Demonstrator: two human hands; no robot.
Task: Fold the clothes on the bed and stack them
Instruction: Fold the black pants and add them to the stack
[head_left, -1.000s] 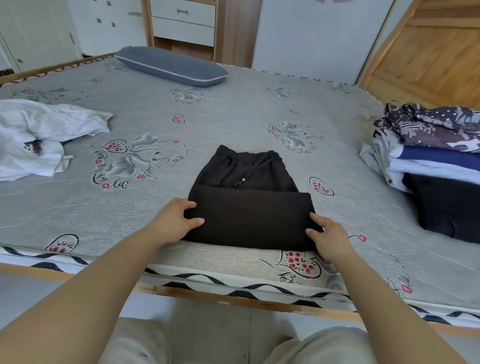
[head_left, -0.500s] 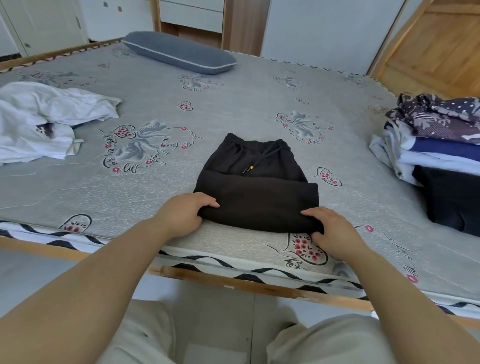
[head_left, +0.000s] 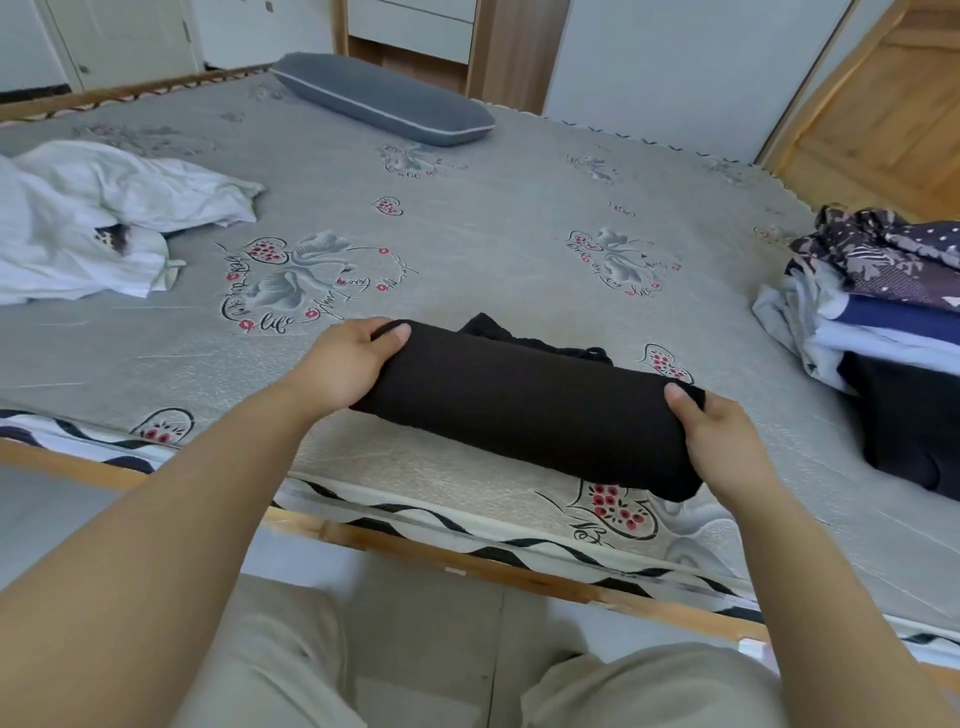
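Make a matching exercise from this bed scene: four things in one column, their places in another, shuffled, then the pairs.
Things:
1. black garment
2. grey pillow
3. white clothes
4. stack of folded clothes

Places:
A. far end of the bed
B. right edge
C. between both hands
D. left side, crumpled

Pairs: 1-C, 2-A, 3-D, 4-B

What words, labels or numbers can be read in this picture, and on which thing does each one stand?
"life": in the cursive print of the bed cover, beside the big flower motif.
The rest of that script and the writing at the other motifs: too blurred or distorted to read.
White garment: dark print, no readable text.
Black garment and stack of clothes: no text visible.
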